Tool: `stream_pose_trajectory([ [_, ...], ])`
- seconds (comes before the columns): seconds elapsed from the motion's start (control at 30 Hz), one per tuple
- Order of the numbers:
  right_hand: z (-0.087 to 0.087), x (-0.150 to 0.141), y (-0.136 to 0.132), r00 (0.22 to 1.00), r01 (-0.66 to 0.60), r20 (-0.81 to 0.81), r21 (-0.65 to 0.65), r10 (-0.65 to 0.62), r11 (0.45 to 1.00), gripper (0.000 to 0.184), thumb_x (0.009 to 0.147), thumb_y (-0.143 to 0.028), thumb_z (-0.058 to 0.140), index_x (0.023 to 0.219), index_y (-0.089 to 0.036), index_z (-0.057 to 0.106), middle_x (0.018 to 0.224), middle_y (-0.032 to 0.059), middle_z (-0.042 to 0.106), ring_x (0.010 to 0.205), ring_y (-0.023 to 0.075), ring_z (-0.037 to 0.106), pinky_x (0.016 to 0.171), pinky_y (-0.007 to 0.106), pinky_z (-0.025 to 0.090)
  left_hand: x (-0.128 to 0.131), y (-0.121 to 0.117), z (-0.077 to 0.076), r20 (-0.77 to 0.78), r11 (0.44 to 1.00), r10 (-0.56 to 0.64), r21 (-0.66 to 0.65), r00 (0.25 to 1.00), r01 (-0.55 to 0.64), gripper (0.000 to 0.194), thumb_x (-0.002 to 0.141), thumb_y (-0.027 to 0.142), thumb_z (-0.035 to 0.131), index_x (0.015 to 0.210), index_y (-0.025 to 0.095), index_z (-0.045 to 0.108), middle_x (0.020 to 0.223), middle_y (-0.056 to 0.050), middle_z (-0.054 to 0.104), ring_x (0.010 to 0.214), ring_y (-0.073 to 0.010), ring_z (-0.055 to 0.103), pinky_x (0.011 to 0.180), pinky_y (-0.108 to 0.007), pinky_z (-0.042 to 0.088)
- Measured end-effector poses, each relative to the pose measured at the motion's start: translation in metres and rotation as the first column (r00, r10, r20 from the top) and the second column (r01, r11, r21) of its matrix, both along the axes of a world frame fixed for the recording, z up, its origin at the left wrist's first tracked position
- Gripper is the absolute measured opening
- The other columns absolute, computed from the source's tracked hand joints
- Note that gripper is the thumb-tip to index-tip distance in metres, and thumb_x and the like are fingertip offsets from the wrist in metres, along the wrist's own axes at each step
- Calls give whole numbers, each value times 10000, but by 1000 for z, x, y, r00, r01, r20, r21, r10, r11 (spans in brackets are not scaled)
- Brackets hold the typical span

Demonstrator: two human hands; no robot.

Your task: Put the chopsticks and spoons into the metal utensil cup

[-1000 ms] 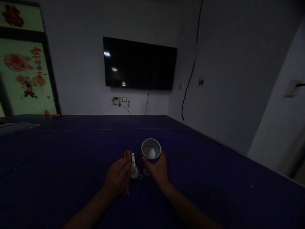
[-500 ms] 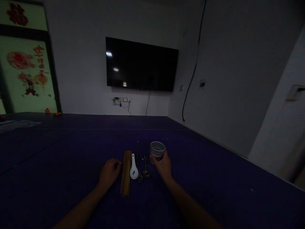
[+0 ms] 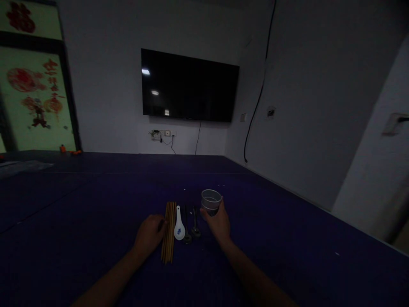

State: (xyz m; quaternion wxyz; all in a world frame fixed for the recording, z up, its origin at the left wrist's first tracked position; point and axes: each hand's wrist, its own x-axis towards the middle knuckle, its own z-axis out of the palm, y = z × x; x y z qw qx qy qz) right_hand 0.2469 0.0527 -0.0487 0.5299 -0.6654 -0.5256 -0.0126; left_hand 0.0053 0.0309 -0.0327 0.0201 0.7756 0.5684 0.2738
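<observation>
My right hand (image 3: pixel 218 222) is wrapped round a grey cup (image 3: pixel 211 202), thumb at the front left and fingers behind it. The cup stands upright with its open top showing. My left hand (image 3: pixel 150 232) has curled fingers, with the tips over the left edge of a row of wooden chopsticks (image 3: pixel 169 238). Whether those fingers pinch a chopstick is hidden. Right of the chopsticks lies a white soup spoon (image 3: pixel 179 230) with a blue mark in its bowl. Beside it are a dark metal spoon (image 3: pixel 187 238) and another metal spoon (image 3: pixel 196 231), close to my right hand.
Everything lies on a broad dark blue surface (image 3: pixel 128 192), with small white scraps scattered on it. A television (image 3: pixel 191 87) hangs on the far wall. Clear plastic (image 3: pixel 25 167) and small orange objects (image 3: pixel 76 152) lie at the far left. A cable (image 3: pixel 255 113) runs down the right wall.
My left hand has shifted slightly right, so its fingertips now overlap the chopsticks' left edge. My right hand keeps its hold on the cup in the same place.
</observation>
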Motion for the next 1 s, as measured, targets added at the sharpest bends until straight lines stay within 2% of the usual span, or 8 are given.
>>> stream_pose_trajectory([
  [0.1, 12, -4, -10, 997, 57, 38, 105, -62, 993, 1036, 682, -597, 629, 1430, -39, 179, 1356, 267, 405, 1238, 362, 406, 939, 456, 382, 1, -1, 1, -30, 1000, 1, -2, 1000, -1, 274, 871, 281, 386, 791, 171, 624, 810, -68, 663, 801, -199, 602, 683, -287, 405],
  [0.2, 29, -13, -27, 989, 60, 108, 356, -105, 933, 876, 773, -545, 570, 1428, -91, 206, 1430, 232, 302, 1301, 342, 308, 975, 493, 342, 3, -2, 2, -66, 1000, 20, -9, 998, -21, 288, 870, 300, 390, 737, 170, 610, 784, -68, 660, 762, -190, 598, 662, -281, 392],
  [0.3, 36, -29, -47, 933, -230, 356, 496, 46, 837, 425, 900, -290, 414, 1311, -183, 418, 1335, 141, 458, 1215, 252, 434, 936, 436, 386, 3, -3, 3, -119, 998, 53, -32, 991, -57, 304, 863, 329, 403, 689, 173, 597, 758, -65, 658, 732, -184, 596, 634, -275, 372],
  [0.37, 30, -42, -56, 762, -525, 607, 374, 226, 764, 329, 895, -134, 323, 1083, -198, 585, 1066, 85, 636, 991, 194, 576, 850, 369, 429, 4, -4, 3, -160, 996, 68, -53, 985, -77, 305, 855, 337, 411, 671, 177, 593, 733, -58, 656, 706, -179, 595, 615, -270, 358],
  [0.43, 20, -54, -60, 563, -696, 760, 223, 325, 683, 321, 862, -97, 329, 802, -192, 629, 720, 45, 648, 681, 160, 584, 646, 295, 442, 4, -5, 5, -192, 993, 74, -78, 978, -91, 294, 846, 324, 415, 662, 179, 594, 708, -50, 654, 677, -174, 592, 598, -266, 347],
  [0.57, 0, -65, -56, 339, -723, 830, -72, 444, 687, 215, 725, -63, 423, 662, -180, 592, 591, 41, 588, 570, 158, 530, 512, 262, 385, 5, -6, 8, -206, 987, 80, -119, 975, -107, 259, 823, 281, 431, 659, 181, 604, 695, -40, 663, 663, -164, 599, 588, -253, 341],
  [0.77, -1, -62, -51, 390, -621, 749, -216, 536, 754, 254, 618, -39, 458, 745, -179, 628, 705, 36, 663, 654, 170, 586, 597, 265, 421, 7, -8, 10, -224, 986, 85, -118, 971, -114, 268, 819, 280, 423, 687, 173, 631, 714, -50, 673, 670, -175, 611, 589, -254, 347],
  [1.0, 1, -65, -54, 383, -614, 723, -266, 575, 743, 279, 623, -36, 465, 777, -179, 649, 737, 34, 688, 691, 167, 610, 660, 257, 439, 8, -12, 15, -221, 971, 145, -157, 964, -182, 271, 800, 315, 431, 692, 184, 643, 675, -40, 669, 648, -171, 616, 599, -248, 364],
])
